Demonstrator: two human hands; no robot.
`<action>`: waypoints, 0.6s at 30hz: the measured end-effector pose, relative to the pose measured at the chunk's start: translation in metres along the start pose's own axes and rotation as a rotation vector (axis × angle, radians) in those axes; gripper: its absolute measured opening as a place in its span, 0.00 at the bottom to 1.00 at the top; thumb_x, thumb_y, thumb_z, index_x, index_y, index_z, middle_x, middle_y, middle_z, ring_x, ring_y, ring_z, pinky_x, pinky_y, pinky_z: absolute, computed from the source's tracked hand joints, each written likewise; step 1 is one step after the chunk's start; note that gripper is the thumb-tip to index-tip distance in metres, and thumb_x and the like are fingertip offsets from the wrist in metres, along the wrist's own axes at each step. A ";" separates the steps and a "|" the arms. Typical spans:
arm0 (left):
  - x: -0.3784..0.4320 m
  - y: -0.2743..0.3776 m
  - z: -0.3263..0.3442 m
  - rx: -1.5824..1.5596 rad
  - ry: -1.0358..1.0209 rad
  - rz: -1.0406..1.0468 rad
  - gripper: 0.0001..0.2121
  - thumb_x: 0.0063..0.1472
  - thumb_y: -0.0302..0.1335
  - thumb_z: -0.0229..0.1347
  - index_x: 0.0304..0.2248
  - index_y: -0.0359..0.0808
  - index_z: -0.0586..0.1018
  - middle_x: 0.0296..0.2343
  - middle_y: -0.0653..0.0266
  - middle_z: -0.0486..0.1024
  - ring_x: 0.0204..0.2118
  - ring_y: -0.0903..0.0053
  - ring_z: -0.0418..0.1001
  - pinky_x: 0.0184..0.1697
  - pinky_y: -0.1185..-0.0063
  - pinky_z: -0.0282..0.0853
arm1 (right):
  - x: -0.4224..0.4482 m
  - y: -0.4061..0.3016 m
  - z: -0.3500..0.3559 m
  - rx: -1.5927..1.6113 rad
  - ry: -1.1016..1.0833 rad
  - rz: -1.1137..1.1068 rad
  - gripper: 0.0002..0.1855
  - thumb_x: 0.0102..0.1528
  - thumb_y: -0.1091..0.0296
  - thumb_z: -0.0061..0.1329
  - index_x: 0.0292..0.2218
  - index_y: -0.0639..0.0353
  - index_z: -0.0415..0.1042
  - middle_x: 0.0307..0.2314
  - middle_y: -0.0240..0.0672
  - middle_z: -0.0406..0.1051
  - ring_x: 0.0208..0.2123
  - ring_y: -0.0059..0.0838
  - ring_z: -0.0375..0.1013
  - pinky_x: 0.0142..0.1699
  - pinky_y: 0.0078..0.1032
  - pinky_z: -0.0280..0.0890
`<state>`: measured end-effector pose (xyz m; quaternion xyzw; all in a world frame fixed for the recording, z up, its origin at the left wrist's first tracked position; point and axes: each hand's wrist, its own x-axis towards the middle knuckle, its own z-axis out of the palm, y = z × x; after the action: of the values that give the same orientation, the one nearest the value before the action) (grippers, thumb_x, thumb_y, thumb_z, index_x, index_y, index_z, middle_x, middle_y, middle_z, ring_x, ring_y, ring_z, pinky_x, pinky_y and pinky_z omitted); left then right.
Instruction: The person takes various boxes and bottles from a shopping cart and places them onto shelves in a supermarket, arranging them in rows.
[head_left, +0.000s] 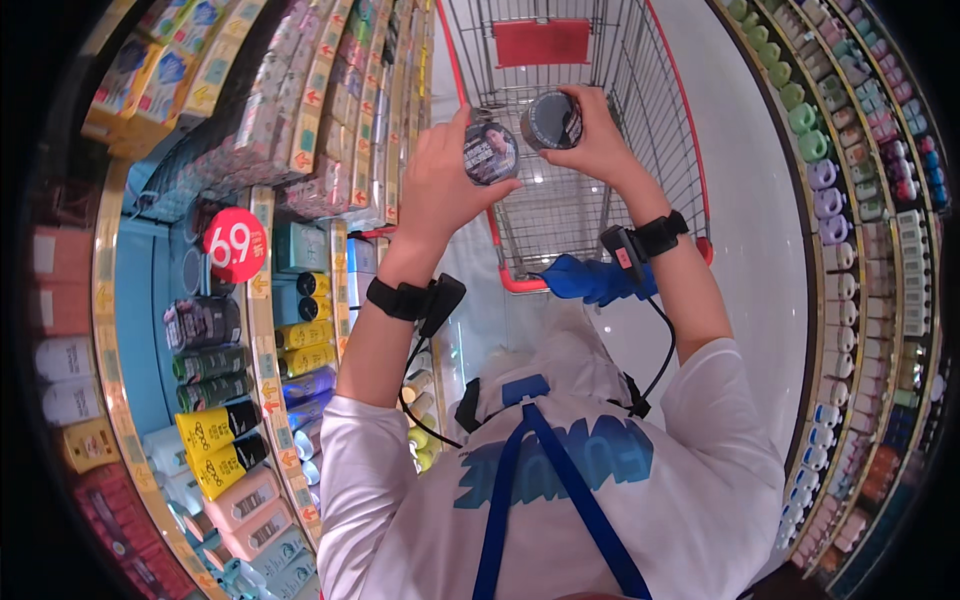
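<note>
Around a round dark tub (491, 154) with a printed lid, my left hand (442, 169) has its thumb and fingers closed at the sides. The lid shows a picture of a person and some writing. My right hand (596, 139) grips a second round dark tub (551, 121) by its right side, with the grey end facing up at me. Both tubs are held close together, slightly apart, over the wire basket of a shopping cart (540, 217). Black straps with small devices sit on both of my wrists.
The cart has red edges and a red panel (541, 43); blue cloth (592, 279) hangs at its handle. Shelves on the left hold yellow tubes (217, 442), dark green tubes (210, 364) and a round red price sign (235, 244). Shelves on the right carry rows of mugs (814, 146).
</note>
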<state>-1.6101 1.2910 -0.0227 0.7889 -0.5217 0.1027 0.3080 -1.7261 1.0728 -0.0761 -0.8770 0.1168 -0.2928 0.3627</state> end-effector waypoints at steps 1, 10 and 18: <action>0.012 0.001 0.025 -0.017 -0.022 0.000 0.46 0.38 0.42 0.72 0.55 0.31 0.66 0.40 0.51 0.72 0.44 0.57 0.70 0.47 0.68 0.68 | -0.002 0.023 -0.009 -0.005 -0.001 0.027 0.47 0.34 0.66 0.66 0.54 0.60 0.58 0.47 0.43 0.59 0.51 0.41 0.62 0.57 0.30 0.60; 0.046 -0.067 0.292 -0.010 -0.518 -0.388 0.49 0.38 0.36 0.72 0.58 0.34 0.59 0.45 0.47 0.63 0.47 0.52 0.67 0.48 0.66 0.70 | -0.003 0.245 0.031 -0.184 -0.221 0.480 0.49 0.34 0.65 0.65 0.55 0.66 0.54 0.47 0.49 0.57 0.50 0.51 0.61 0.56 0.35 0.62; -0.006 -0.109 0.424 0.141 -0.784 -0.751 0.46 0.39 0.33 0.71 0.56 0.33 0.59 0.48 0.43 0.58 0.45 0.51 0.70 0.40 0.66 0.76 | -0.060 0.352 0.133 -0.242 -0.546 0.688 0.49 0.35 0.65 0.66 0.54 0.67 0.53 0.49 0.49 0.57 0.52 0.51 0.59 0.54 0.37 0.66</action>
<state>-1.5831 1.0728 -0.4013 0.9188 -0.2716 -0.2815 0.0526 -1.6919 0.9237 -0.4254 -0.8682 0.3351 0.1024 0.3514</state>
